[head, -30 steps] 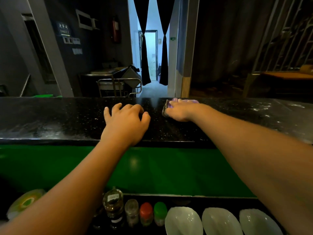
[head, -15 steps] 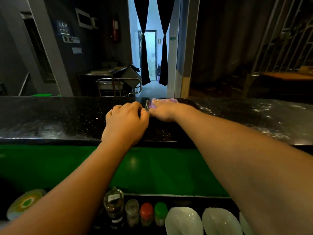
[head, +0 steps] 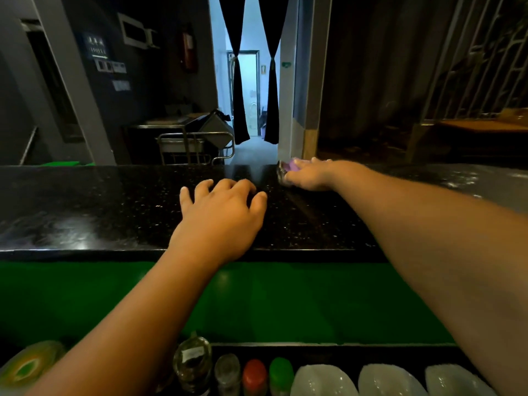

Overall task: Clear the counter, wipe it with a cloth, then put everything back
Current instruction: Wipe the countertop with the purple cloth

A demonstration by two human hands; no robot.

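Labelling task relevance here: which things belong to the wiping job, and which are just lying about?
Job: purple cloth, right hand pressing it, black counter, left hand resting there.
Lying about: red-capped jar, green-capped jar, white plates, metal trolley.

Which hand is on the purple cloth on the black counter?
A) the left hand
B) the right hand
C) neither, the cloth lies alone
B: the right hand rests on the purple cloth near the far edge of the counter, while the left hand lies on bare stone with nothing under it.
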